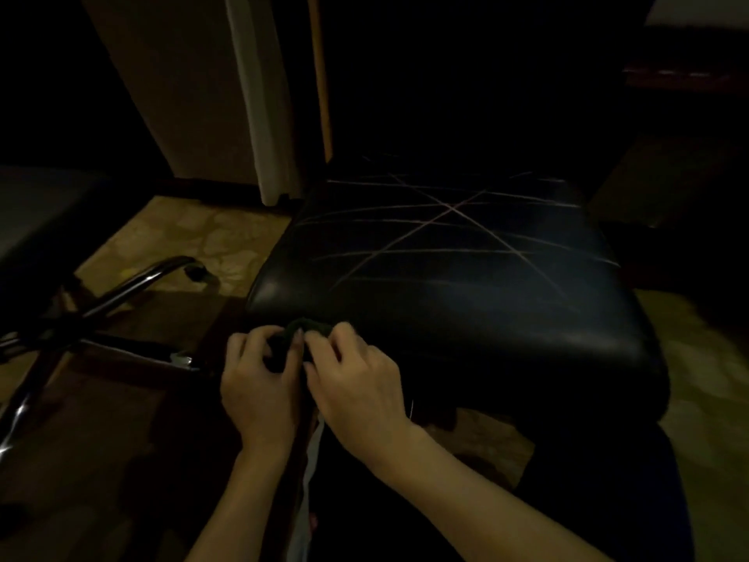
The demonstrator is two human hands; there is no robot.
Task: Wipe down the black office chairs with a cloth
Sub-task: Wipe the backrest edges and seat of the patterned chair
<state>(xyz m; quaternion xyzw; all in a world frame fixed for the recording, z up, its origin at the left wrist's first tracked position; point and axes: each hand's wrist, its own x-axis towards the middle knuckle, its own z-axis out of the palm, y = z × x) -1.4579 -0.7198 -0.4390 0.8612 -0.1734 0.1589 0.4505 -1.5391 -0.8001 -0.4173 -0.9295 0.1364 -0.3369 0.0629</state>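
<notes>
Now your left hand [259, 379] and right hand [356, 379] both pinch the dark cloth [302, 328] at the black chair seat's [446, 277] seven-o'clock edge

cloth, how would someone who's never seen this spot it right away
Find the black seat crossed by pale lines. At its near left edge the left hand and right hand meet. The cloth is the small dark green wad bunched between their fingers.

I look into a dim room: mottled tan floor [210, 237], pale wall panel [178, 95] with white upright trim [259, 95], dark surroundings.
</notes>
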